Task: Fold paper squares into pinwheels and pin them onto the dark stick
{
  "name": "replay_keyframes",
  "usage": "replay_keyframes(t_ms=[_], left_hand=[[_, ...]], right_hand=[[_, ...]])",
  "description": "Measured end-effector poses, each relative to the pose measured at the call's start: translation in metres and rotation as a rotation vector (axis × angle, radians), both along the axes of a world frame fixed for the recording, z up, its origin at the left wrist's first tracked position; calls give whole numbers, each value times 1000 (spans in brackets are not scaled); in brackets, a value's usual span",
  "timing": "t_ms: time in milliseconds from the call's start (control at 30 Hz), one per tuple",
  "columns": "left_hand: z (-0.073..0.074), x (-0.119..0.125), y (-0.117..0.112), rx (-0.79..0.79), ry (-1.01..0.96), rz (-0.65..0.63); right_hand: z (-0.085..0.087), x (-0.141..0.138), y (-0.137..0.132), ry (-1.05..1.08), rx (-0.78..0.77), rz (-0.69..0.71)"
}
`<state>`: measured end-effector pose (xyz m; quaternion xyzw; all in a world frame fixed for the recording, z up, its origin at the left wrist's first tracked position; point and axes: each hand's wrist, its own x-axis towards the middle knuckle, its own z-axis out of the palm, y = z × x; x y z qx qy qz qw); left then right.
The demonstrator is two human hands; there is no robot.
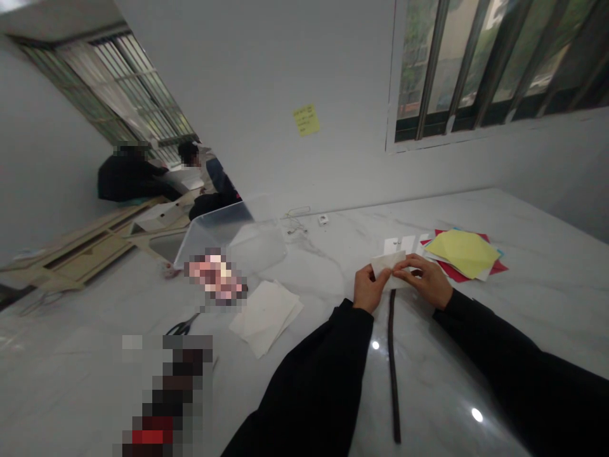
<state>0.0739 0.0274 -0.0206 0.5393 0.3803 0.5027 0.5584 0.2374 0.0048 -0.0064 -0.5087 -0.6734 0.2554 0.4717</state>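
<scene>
A small folded white paper (387, 261) is held between both my hands above the white marble table (523, 304). My left hand (370, 289) pinches its left edge with fingers closed. My right hand (425, 279) grips its right side, fingers curled over it. A long dark strip (392, 362) lies on the table just below my hands, running toward me. Both my arms are in black sleeves.
A stack of coloured sheets (464, 254), yellow on top, lies right of my hands. White sheets (266, 314) and scissors (183, 327) lie to the left, near a clear plastic box (233, 238). Two people sit at the far left by the window.
</scene>
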Motion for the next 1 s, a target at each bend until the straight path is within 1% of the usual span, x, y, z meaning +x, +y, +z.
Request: replay_keyframes(t_ms=[300,433,533,700,800,867,1000], left_hand=[[7,0,-3,2,-51,-31],[8,-1,-4,14,-51,-52],[9,-2,-4,11,-48,-70],[10,-2,-3,-8,-33,-65],[9,-2,-3,-20,-30,-71],[8,-2,-2,-27,-28,-68],[6,-2,-2,-34,-33,-52]], right_hand=[[0,-1,-1,3,-123,-66],[1,-1,-2,43,-179,-54],[3,-3,-4,80,-172,-47],[1,-8,-6,99,-143,-121],[-3,-10,-7,121,-124,-131],[-5,-12,-6,168,-125,-121],[-4,-15,-7,326,-144,-81]])
